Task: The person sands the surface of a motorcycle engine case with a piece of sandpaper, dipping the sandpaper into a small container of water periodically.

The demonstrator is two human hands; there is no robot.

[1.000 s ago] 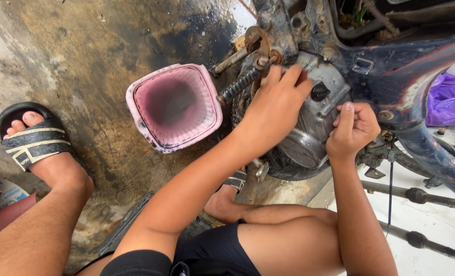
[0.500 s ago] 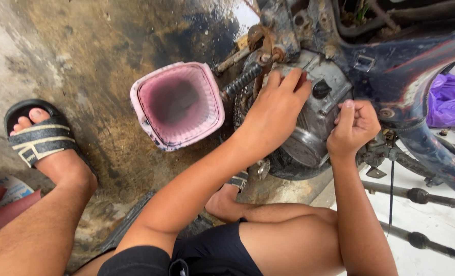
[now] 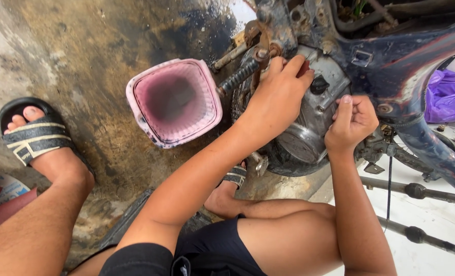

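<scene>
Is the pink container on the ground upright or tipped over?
Upright: the pink container stands on the ground with its open mouth facing up.

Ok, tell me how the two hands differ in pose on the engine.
The left hand lies spread, palm down, on the upper part of the engine cover, fingertips on something red; the right hand is curled into a loose fist with the thumb up. The left sits higher and nearer the kick-start lever; the right lower, toward the blue frame. Both touch the engine.

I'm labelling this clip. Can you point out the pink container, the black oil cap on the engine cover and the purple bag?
pink container (image 3: 173, 99), head view, stained inner wall.
black oil cap (image 3: 319, 84), head view, its top.
purple bag (image 3: 447, 97), head view, crumpled middle.
</scene>
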